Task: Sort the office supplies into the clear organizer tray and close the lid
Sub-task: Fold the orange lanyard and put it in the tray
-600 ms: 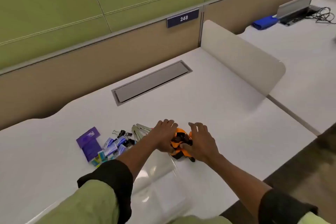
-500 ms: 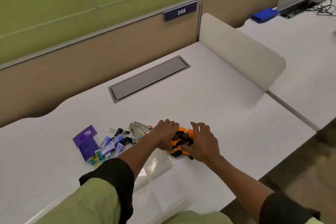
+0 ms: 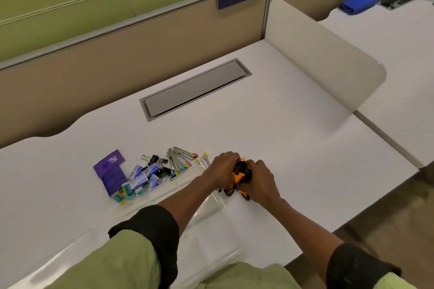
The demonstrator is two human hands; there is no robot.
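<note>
White desk [image 3: 293, 138] — L hand [image 3: 222, 169] & R hand [image 3: 261, 183] both curled, gripping orange-black bundle [image 3: 238, 175] btwn them.

An orange-black bundle [image 3: 239, 175] beside clear tray [image 3: 211, 220], staple boxes [image 3: 141, 176] and binder clips [image 3: 153, 159] heaped farther left

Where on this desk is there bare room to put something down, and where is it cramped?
Bare desk runs from the grey hatch to the curved divider and down past the right hand. Another bare patch lies left of the purple boxes. Crowded: boxes, clips, clear tray, and the left hand, both hands gripping an orange bundle.
</note>
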